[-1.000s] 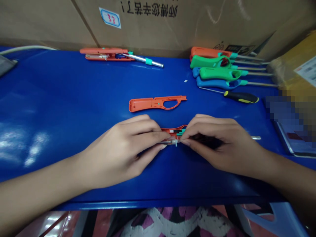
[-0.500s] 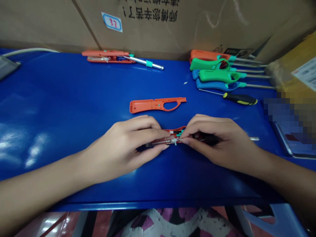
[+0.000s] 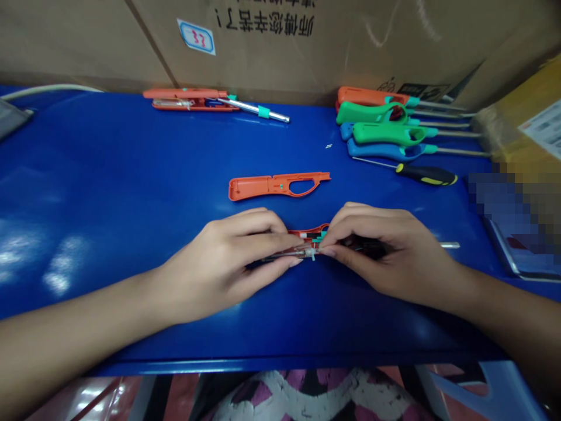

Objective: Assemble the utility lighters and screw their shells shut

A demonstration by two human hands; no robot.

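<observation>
At the middle front of the table lies an opened orange utility lighter (image 3: 307, 234), with dark and green parts inside. My left hand (image 3: 236, 257) is closed, thumb and fingers round the clear fuel tank (image 3: 293, 252), whose pale valve (image 3: 311, 253) points right. My right hand (image 3: 377, 242) is closed in a pinch beside that valve. Its fingertips hide whatever small part they grip. Beyond the right hand, the lighter's metal barrel tip (image 3: 450, 245) shows. Behind both hands lies the loose orange half shell (image 3: 258, 188), inner side up.
Several assembled lighters (image 3: 388, 133) are stacked at the back right, with a screwdriver (image 3: 427, 174) in front. Another opened orange lighter (image 3: 193, 100) lies against the cardboard box (image 3: 263, 58). Tiny metal pieces (image 3: 328, 146) lie mid-table. A flat device (image 3: 521, 234) sits far right.
My left hand has shifted very slightly right, and the clear tank's valve has moved a little right and down towards my right fingertips. My right hand stays in place.
</observation>
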